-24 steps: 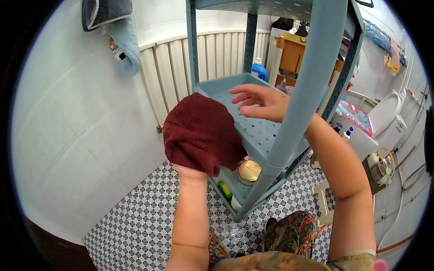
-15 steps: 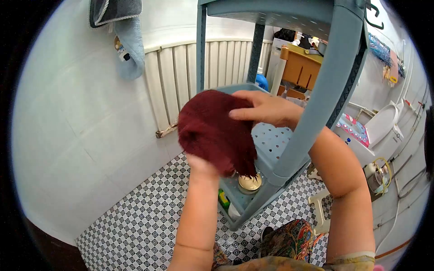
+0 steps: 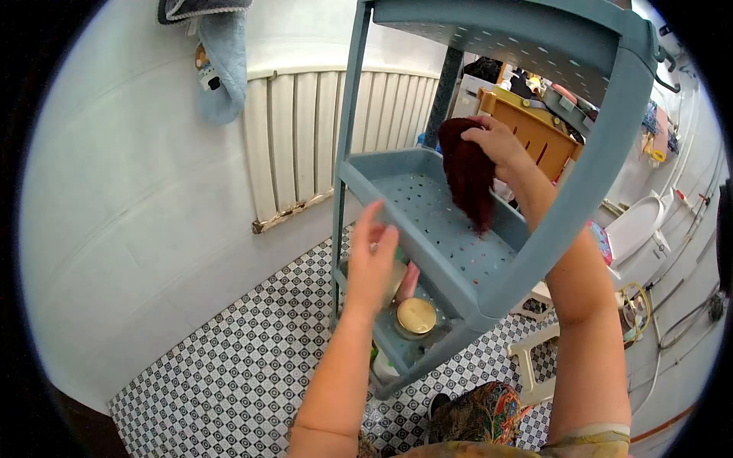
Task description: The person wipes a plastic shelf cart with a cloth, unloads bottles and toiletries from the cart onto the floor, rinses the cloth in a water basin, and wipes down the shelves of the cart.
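Note:
A dark red cloth (image 3: 467, 172) hangs from my right hand (image 3: 496, 145), whose thumb and fingers pinch its upper edge. It is above the far side of the middle tray (image 3: 427, 221) of a blue-grey shelf rack, and my right arm passes behind the rack's front post (image 3: 588, 183). My left hand (image 3: 372, 259) is empty, its fingers apart and slightly blurred, close to the tray's near left edge. On the lower shelf below are a round gold-lidded tin (image 3: 416, 316) and a pink tube (image 3: 408, 281).
A white radiator (image 3: 305, 137) lines the wall behind the rack. Blue and grey towels (image 3: 221, 72) hang at upper left. An orange-brown crate (image 3: 531, 137), a toilet (image 3: 637, 229) and a cream stool (image 3: 527, 366) stand to the right. The floor (image 3: 252, 343) is patterned tile.
My right hand has taken the cloth and carried it right, over the tray. My left hand has let go of it. The view has shifted, showing more of the middle tray.

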The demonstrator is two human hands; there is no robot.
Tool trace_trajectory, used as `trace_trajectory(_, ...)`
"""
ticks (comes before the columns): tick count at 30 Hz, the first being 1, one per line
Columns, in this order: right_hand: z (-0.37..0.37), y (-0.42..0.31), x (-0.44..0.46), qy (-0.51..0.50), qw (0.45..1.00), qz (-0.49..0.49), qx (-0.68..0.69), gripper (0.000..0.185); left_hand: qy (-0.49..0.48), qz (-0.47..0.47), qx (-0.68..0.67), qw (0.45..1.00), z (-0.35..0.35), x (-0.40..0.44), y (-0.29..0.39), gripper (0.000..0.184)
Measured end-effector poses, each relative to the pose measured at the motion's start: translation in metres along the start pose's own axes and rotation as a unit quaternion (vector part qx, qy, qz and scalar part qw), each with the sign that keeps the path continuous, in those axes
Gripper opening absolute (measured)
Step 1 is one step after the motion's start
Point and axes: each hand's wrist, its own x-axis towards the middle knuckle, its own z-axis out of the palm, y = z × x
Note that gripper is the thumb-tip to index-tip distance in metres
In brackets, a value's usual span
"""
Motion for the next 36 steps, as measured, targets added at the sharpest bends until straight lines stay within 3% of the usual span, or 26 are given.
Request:
trace_trajectory(1, 0.008, 0.002, 0.004, 0.007, 0.999, -0.031, 0.021, 0.038, -0.033, 0.025, 0.065, 0.997, 0.001, -0.001, -0.005, 0.041)
trace_trajectory(5, 0.036, -0.006, 0.003, 0.022, 0.999, 0.011, 0.045, 0.04, 0.016, -0.038, -0.074, 0.996, -0.009, 0.004, -0.004, 0.038)
trace_trajectory(7, 0.041, 0.004, 0.012, -0.036, 0.995, -0.007, -0.089, 0.04, 0.016, -0.038, -0.068, 0.997, -0.015, 0.01, -0.006, 0.036)
trace_trajectory(8, 0.044, 0.01, 0.013, -0.042, 0.995, 0.002, -0.09, 0.04, 0.008, -0.028, -0.076, 0.997, -0.017, 0.01, -0.003, 0.036)
trace_trajectory(10, 0.044, 0.018, 0.01, -0.131, 0.957, -0.076, -0.247, 0.042, 0.008, -0.026, -0.089, 0.996, -0.02, 0.009, 0.008, 0.036)
trace_trajectory(11, 0.044, 0.021, 0.006, -0.135, 0.958, -0.07, -0.245, 0.042, 0.012, -0.032, -0.088, 0.996, -0.021, 0.008, 0.011, 0.036)
trace_trajectory(13, 0.042, 0.02, -0.009, -0.307, 0.935, -0.039, -0.173, 0.044, 0.02, -0.01, -0.074, 0.997, -0.022, 0.005, 0.017, 0.035)
trace_trajectory(14, 0.04, 0.016, -0.018, -0.313, 0.921, -0.024, -0.231, 0.047, 0.012, -0.012, -0.079, 0.997, -0.022, 0.004, 0.019, 0.035)
trace_trajectory(15, 0.038, 0.005, -0.03, -0.312, 0.922, -0.022, -0.229, 0.047, 0.011, -0.014, -0.077, 0.997, -0.022, 0.002, 0.02, 0.035)
trace_trajectory(17, 0.032, -0.015, -0.052, -0.251, 0.877, -0.094, -0.4, 0.048, 0.003, 0.008, -0.064, 0.998, -0.02, -0.002, 0.022, 0.034)
trace_trajectory(20, -0.001, -0.019, -0.076, -0.121, 0.911, -0.167, -0.358, 0.035, -0.017, 0.031, -0.039, 0.999, -0.018, -0.009, 0.029, 0.035)
trace_trajectory(23, -0.025, -0.025, -0.138, 0.13, 0.943, -0.232, -0.202, 0.022, -0.015, 0.07, -0.008, 0.997, -0.013, -0.019, 0.039, 0.036)
trace_trajectory(24, -0.029, -0.026, -0.166, 0.215, 0.934, -0.264, -0.112, 0.017, -0.019, 0.07, -0.009, 0.997, -0.012, -0.022, 0.041, 0.036)
trace_trajectory(26, -0.023, -0.032, -0.217, 0.293, 0.909, -0.275, -0.107, 0.014, -0.02, 0.12, 0.073, 0.99, -0.011, -0.03, 0.046, 0.039)
trace_trajectory(28, -0.002, -0.027, -0.259, 0.245, 0.916, -0.297, -0.112, 0.01, -0.038, 0.145, 0.098, 0.984, -0.009, -0.036, 0.051, 0.039)
trace_trajectory(29, 0.009, -0.028, -0.271, 0.181, 0.906, -0.322, -0.209, 0.011, -0.05, 0.17, 0.119, 0.977, -0.007, -0.04, 0.054, 0.039)
trace_trajectory(31, 0.03, -0.027, -0.283, 0.054, 0.908, -0.339, -0.238, 0.027, -0.049, 0.188, 0.125, 0.973, -0.001, -0.05, 0.061, 0.042)
trace_trajectory(32, 0.042, -0.026, -0.29, 0.043, 0.933, -0.295, -0.201, 0.031, -0.038, 0.212, 0.126, 0.968, 0.002, -0.055, 0.065, 0.045)
trace_trajectory(36, 0.053, -0.028, -0.295, 0.007, 0.929, -0.299, -0.216, 0.034, -0.07, 0.295, 0.232, 0.924, 0.006, -0.075, 0.079, 0.052)
